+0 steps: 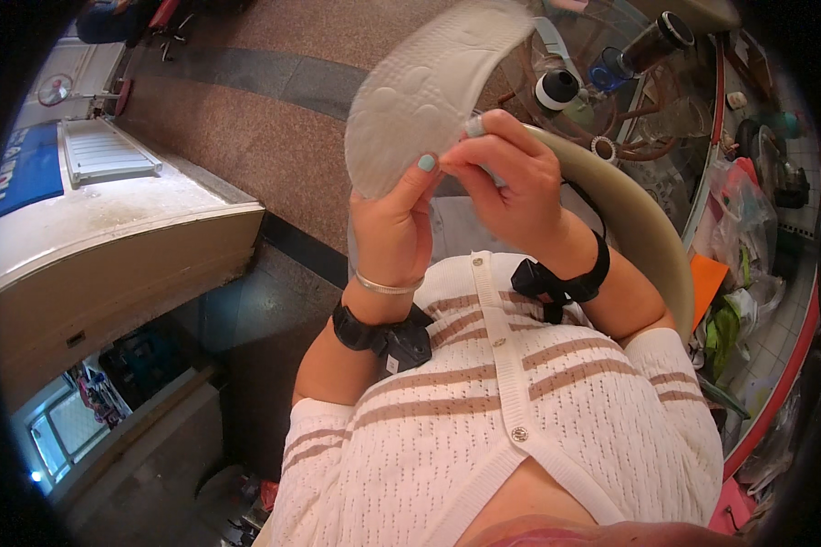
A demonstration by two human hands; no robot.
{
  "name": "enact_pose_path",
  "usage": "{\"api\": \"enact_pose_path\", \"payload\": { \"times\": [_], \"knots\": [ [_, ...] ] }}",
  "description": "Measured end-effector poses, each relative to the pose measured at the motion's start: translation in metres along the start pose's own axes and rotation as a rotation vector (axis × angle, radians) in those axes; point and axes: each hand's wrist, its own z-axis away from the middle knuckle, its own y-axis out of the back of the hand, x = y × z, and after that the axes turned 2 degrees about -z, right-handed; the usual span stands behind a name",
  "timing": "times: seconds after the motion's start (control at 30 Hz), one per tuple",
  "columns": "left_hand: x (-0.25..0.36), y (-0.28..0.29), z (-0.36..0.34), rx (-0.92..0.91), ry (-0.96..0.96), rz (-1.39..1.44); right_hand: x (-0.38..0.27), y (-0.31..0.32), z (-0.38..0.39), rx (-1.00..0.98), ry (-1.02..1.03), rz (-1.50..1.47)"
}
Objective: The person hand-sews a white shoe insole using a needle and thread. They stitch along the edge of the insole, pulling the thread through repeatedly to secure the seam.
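Observation:
A pale, curved, quilted pad (420,96) is held up in front of my chest, its tapering end pointing to the upper right. My left hand (392,228) grips its lower end, thumb lying on the near face and the other fingers hidden behind it. Close to that thumb, my right hand (515,178) is closed in a pinch at the pad's right edge. Whatever lies between those right fingertips is too small to make out.
To the right, a glass-topped table (648,128) holds a dark cylindrical bottle (652,46) and a black-and-white round container (556,88). A beige curved chair rim (652,205) passes beside my right arm. Plastic bags (739,214) lie farther right. A white counter (119,210) stands left.

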Motion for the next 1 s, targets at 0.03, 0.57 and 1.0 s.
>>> {"api": "enact_pose_path", "payload": {
  "times": [0.03, 0.57, 1.0],
  "knots": [
    [-0.001, 0.001, -0.001, 0.022, -0.008, -0.015, -0.001, 0.004, 0.000, -0.002, 0.022, -0.027],
    [0.006, 0.023, -0.013, 0.147, 0.050, 0.226, -0.006, 0.070, 0.006, 0.171, -0.467, -0.978],
    [0.008, 0.019, -0.008, 0.006, 0.184, 0.468, 0.004, 0.004, 0.007, -0.114, -0.641, -0.624]
  ]
}}
